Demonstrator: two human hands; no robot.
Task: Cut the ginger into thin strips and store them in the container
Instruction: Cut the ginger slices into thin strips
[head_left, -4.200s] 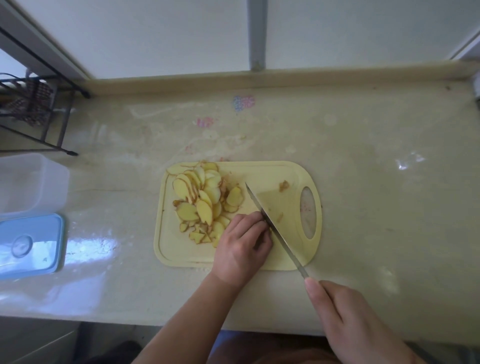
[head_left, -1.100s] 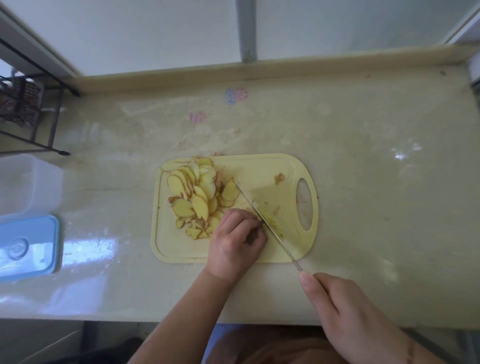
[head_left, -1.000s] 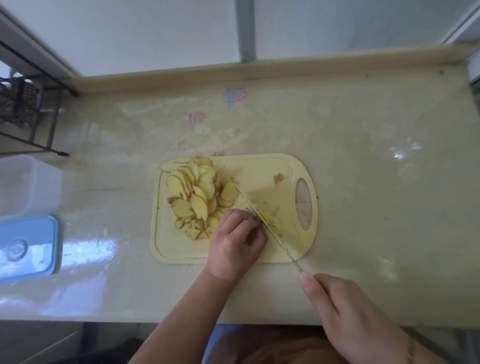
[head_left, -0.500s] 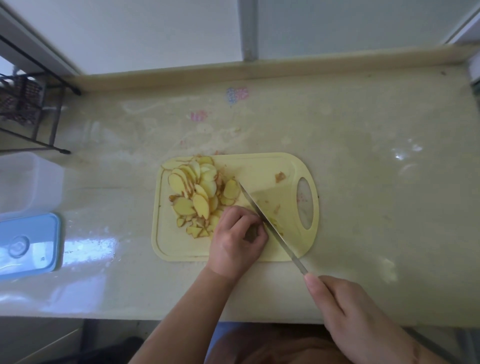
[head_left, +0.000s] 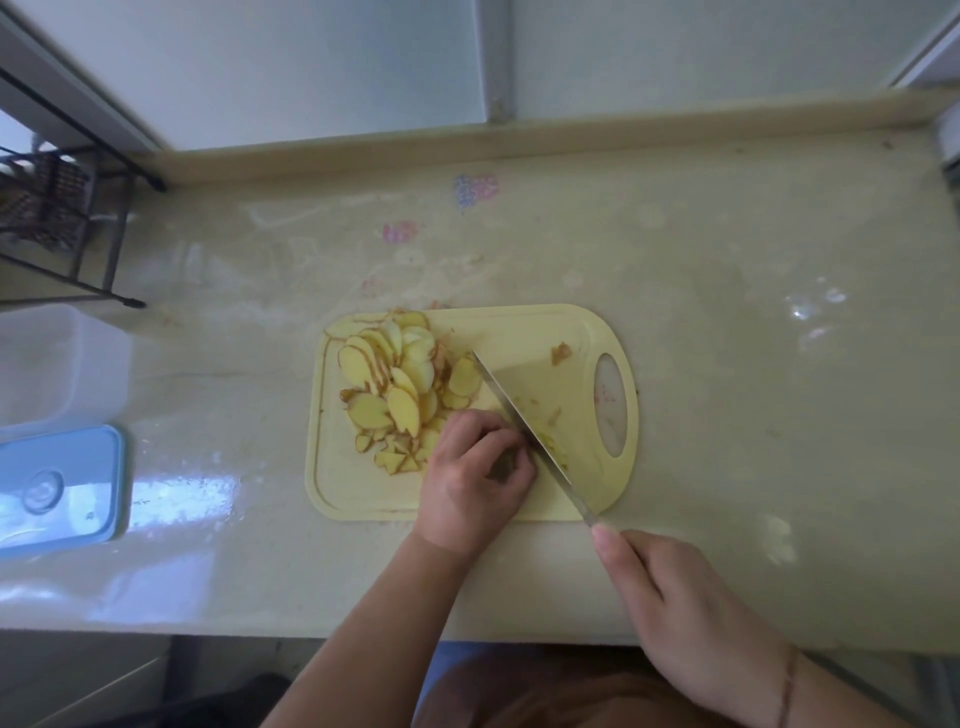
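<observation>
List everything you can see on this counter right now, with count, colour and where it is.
cutting board: one, pale yellow, counter centre
ginger slices: a pile, yellow, board's left half
knife: one, steel blade, diagonal across the board
container: one, clear, far left
lid: one, blue, beside the container
wire rack: one, black, back left
left hand: curled on the board against the blade
right hand: grips the knife handle

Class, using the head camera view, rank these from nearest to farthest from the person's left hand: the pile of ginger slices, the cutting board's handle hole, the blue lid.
Measured from the left hand:
1. Ginger slices, just beyond the fingers, on the board's left part.
2. Handle hole, at the board's right end.
3. Blue lid, far left on the counter.
</observation>
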